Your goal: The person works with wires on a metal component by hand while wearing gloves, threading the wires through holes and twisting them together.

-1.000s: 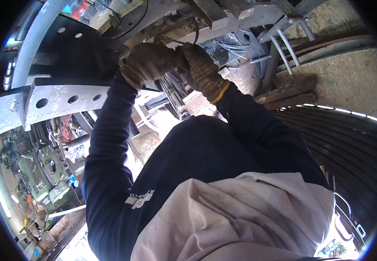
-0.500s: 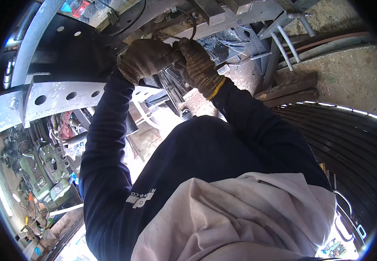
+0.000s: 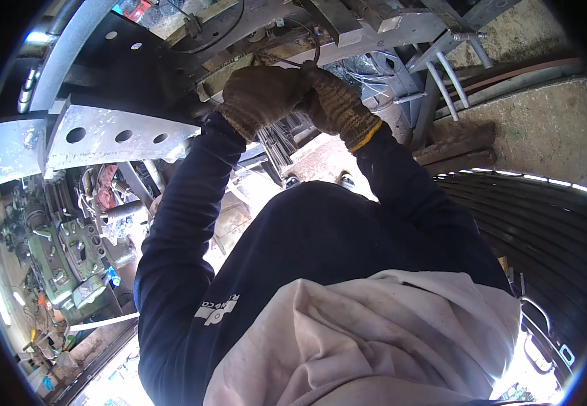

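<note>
My left hand and my right hand, both in brown knitted work gloves, meet in front of a steel frame. Their fingers curl inward and are closed; the backs of the gloves hide what lies between them. A thin dark cable loops down from the frame to the top of my right hand. Next to my left hand lies a flat yellowish bar on the metalwork. Below the gloves shows a bundle of thin metal rods.
A pale steel beam with round holes crosses to the left of my left forearm. Green machinery stands farther left. Bar legs stick out from the frame at the right, near timber pieces and a dark corrugated shutter.
Both hands have shifted right together, and the left glove has turned slightly. The yellowish bar beside the left hand is more exposed. The view has shifted a little too.
</note>
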`<control>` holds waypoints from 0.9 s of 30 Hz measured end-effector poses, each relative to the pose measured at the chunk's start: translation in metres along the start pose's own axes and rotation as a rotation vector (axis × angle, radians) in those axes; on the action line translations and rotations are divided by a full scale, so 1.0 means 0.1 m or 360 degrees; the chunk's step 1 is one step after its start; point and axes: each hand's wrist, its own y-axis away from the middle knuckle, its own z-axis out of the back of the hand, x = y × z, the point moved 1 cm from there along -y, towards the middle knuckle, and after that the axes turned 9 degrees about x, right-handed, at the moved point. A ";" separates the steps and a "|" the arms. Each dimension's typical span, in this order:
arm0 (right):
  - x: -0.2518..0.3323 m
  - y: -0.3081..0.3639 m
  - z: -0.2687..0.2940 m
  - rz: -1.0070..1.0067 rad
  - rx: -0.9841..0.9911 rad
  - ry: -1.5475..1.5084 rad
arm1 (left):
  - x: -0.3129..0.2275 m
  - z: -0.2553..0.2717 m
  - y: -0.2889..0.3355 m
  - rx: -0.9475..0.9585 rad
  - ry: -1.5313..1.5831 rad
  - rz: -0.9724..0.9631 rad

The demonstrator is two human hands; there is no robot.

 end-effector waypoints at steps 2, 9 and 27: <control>0.11 0.05 -0.11 -0.0135 0.0018 -0.0269 | 0.01 -0.04 0.03 0.0024 -0.0054 -0.0009; 0.36 0.17 -0.12 0.0600 0.0284 0.2102 | -0.01 -0.05 -0.04 -0.0037 -0.0035 -0.0030; 0.07 0.02 -0.07 -0.0007 -0.0045 0.0407 | 0.11 -0.08 -0.04 -0.0040 0.0484 -0.0168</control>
